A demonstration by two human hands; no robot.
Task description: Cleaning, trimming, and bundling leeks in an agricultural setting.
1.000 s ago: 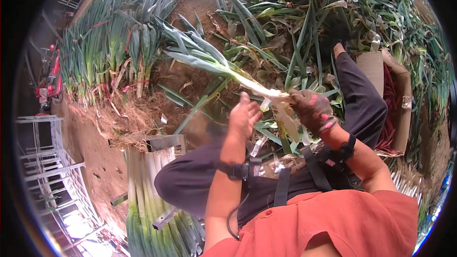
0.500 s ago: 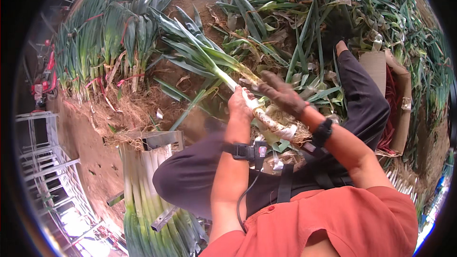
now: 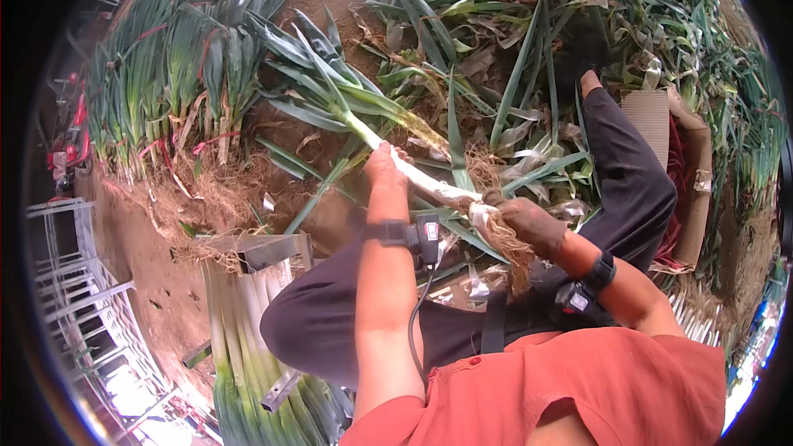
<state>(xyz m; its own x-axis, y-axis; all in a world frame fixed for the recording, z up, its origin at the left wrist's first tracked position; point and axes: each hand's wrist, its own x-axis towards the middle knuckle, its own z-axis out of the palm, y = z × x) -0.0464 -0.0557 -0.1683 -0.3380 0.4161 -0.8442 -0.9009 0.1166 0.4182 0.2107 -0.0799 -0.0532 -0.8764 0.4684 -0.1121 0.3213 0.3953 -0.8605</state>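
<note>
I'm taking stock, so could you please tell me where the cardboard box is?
In the head view, the cardboard box sits at right, beside the person's right knee.

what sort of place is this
Likely a farm shed or yard for handling vegetables: tied bundles of leek-like plants, a heap of loose leaves and a bare earth floor point that way.

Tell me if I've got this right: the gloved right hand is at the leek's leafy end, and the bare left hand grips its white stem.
Not quite: the gloved right hand is at the root end of the leek, as the head view shows. The bare left hand does grip its white stem.
</note>
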